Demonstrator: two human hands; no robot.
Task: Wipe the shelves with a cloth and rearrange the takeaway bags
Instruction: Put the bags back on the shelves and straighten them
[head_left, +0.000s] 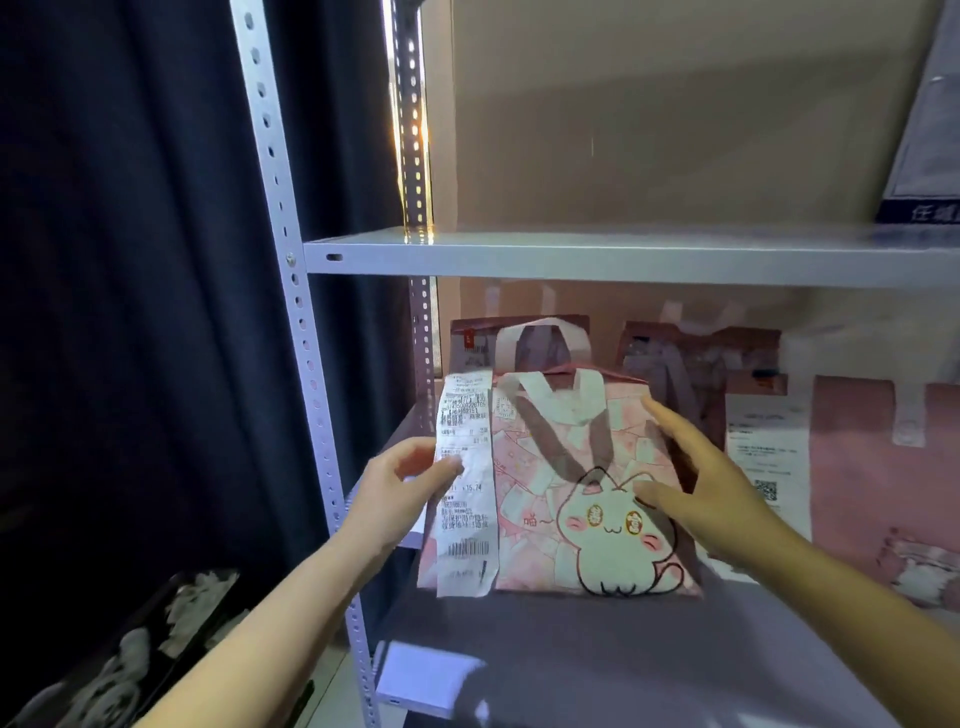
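On the lower shelf, the left hand pinches the cat-print bag by its receipt edge while the right hand, fingers spread, steadies its far side, probably to reposition it.

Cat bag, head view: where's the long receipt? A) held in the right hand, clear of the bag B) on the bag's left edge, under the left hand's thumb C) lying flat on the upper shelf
B: the receipt hangs down the left edge of the cat bag, with the left hand gripping that side, thumb across it.
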